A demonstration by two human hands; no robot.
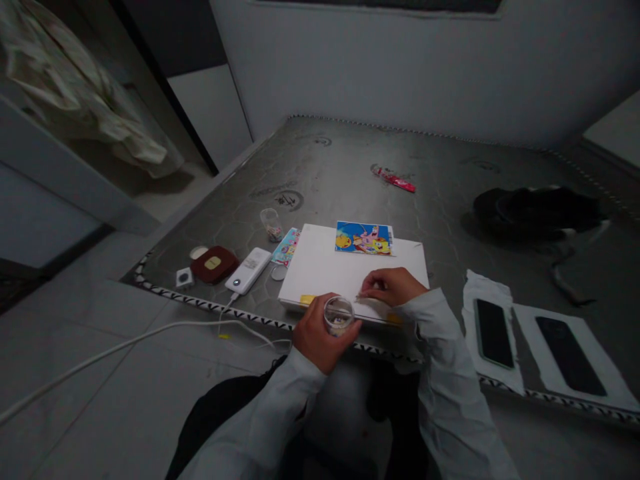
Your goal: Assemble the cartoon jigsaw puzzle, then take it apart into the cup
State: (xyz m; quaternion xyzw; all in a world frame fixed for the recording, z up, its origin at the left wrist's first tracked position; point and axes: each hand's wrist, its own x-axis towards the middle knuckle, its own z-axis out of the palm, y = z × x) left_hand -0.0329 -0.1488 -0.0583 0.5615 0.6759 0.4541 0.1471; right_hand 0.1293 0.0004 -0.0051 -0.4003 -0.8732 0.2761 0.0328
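Observation:
My left hand [319, 337] is wrapped round a small clear cup [339, 308], tilted so that its opening faces me. Small pale bits lie inside it. Just right of the cup, my right hand [393, 287] is closed in a pinch low over a flat white box [314, 261]; whatever is between its fingertips is too small to name. Towards the back of the box lies a colourful cartoon picture card [365, 239], apart from both hands. Yellow patches [307, 300] show along the box's near edge.
Left of the box are another clear cup [271, 225] with small bits, a second card [287, 247], a white power bank [249, 271] with a cable and a brown case [215, 265]. Two phones [494, 333] lie at right. Behind are a red packet [397, 180] and a black bag [537, 212].

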